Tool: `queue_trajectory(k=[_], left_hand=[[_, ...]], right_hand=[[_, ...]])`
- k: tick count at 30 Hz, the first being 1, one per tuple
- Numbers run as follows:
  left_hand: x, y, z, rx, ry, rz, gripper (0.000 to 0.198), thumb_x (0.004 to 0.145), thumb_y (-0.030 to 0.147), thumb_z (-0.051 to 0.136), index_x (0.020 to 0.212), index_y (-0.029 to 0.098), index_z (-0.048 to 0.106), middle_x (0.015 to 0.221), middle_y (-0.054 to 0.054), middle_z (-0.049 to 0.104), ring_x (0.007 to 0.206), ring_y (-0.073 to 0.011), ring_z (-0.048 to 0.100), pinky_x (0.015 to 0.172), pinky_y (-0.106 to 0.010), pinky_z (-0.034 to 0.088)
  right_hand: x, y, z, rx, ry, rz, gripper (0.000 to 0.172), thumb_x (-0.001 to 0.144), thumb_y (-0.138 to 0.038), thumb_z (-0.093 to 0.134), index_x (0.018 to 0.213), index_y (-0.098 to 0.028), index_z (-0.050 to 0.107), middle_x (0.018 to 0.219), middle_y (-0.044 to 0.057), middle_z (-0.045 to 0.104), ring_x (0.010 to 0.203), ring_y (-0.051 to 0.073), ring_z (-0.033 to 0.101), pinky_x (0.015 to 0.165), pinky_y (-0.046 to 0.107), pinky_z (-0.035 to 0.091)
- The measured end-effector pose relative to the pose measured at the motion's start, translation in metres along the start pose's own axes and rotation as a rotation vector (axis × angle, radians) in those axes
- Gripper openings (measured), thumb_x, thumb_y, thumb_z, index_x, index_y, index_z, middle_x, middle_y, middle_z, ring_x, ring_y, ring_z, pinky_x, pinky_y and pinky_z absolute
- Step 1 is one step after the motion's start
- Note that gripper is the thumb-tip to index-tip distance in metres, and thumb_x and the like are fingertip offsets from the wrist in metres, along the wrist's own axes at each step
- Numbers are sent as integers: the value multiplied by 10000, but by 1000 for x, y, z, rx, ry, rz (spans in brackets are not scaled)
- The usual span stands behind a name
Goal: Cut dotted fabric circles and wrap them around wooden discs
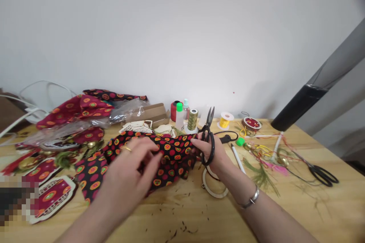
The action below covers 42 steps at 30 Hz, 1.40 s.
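Observation:
Black-handled scissors [209, 136] are in my right hand [212, 152], their blades pointing up and slightly apart. The thumb of that hand also presses on the right edge of a black patterned fabric [171, 148] with red and orange round motifs. My left hand [134, 174], a ring on one finger, is over the middle of this fabric. Its fingers are bent in a pinch at the cloth; motion blurs the tips a little. The fabric hangs in folds between the hands and spreads onto the table at left. A pale wooden ring [215, 193] lies under my right wrist.
Behind the fabric stand a green-capped bottle [179, 117], a green thread spool [192, 119] and a yellow spool [225, 120]. A second pair of scissors [323, 175] lies at right near tangled threads. Red decorated pieces [51, 197] and a cardboard box [155, 114] are at left.

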<state>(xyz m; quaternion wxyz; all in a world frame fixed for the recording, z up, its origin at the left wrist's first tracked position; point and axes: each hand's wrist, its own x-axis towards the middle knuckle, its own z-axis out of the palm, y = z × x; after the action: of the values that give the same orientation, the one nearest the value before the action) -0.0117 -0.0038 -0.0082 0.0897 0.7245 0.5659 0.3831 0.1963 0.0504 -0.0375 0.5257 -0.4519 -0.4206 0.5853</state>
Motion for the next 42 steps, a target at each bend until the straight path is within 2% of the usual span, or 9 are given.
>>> queue_trajectory(k=[2, 4, 7, 10, 16, 27, 31, 35, 42], left_hand=[[-11, 13, 16, -391, -377, -259, 226, 796, 417, 615, 786, 208, 701, 774, -56, 692, 723, -211, 628, 705, -320, 505], [-16, 22, 31, -838, -453, -609, 250, 753, 399, 686, 883, 188, 717, 887, -76, 722, 822, -212, 651, 768, -321, 518], [-14, 28, 47, -1298, -287, -943, 206, 793, 329, 668, 861, 140, 713, 984, -115, 716, 958, -214, 647, 894, -332, 497], [-6, 29, 50, -1489, -45, -1089, 167, 872, 254, 571, 872, 150, 701, 975, -96, 718, 924, -180, 659, 878, -322, 517], [5, 34, 47, -1732, 144, -1079, 237, 924, 318, 487, 992, 188, 673, 973, -54, 725, 823, -164, 682, 683, -293, 572], [13, 17, 52, -1633, -345, -1256, 221, 795, 357, 654, 918, 176, 677, 694, -22, 722, 502, -151, 626, 361, -217, 410], [19, 9, 54, -1552, -371, -1216, 230, 826, 199, 570, 991, 75, 671, 836, -132, 751, 714, -228, 710, 581, -313, 562], [18, 3, 58, -1706, -264, -1094, 296, 843, 170, 530, 1074, 28, 648, 1050, -182, 721, 997, -268, 673, 891, -387, 532], [17, -4, 54, -1765, -153, -1147, 317, 870, 159, 523, 1148, 35, 611, 1139, -190, 689, 1101, -287, 627, 983, -448, 487]], right_hand=[[1, 0, -1, 14, 9, -13, 296, 575, -297, 760, 613, -187, 488, 505, -64, 496, 474, 102, 455, 470, 225, 314], [1, -1, -2, 31, 12, -31, 316, 540, -285, 785, 594, -182, 491, 528, -70, 477, 497, 89, 422, 490, 224, 307], [1, -3, -3, 69, -13, -42, 327, 520, -291, 798, 592, -182, 498, 563, -64, 478, 538, 93, 423, 521, 227, 326], [0, -6, -2, 102, -42, -34, 330, 520, -300, 798, 603, -186, 499, 569, -61, 467, 544, 97, 427, 527, 230, 341], [-2, -6, 1, 112, -102, -10, 356, 521, -291, 811, 627, -193, 486, 549, -75, 429, 491, 84, 393, 464, 221, 313], [-4, 5, -8, 9, -358, -8, 336, 612, -321, 799, 691, -195, 498, 578, -68, 481, 477, 86, 454, 427, 202, 373], [-3, 8, -9, -1, -383, 17, 353, 631, -338, 797, 716, -200, 483, 606, -64, 507, 484, 106, 535, 436, 212, 426], [0, 11, -8, -2, -347, 73, 360, 637, -325, 797, 718, -205, 467, 599, -69, 522, 475, 124, 578, 448, 228, 455], [0, 4, -4, -135, -266, 40, 326, 659, -322, 772, 689, -198, 472, 575, -64, 500, 487, 112, 528, 466, 228, 426]])
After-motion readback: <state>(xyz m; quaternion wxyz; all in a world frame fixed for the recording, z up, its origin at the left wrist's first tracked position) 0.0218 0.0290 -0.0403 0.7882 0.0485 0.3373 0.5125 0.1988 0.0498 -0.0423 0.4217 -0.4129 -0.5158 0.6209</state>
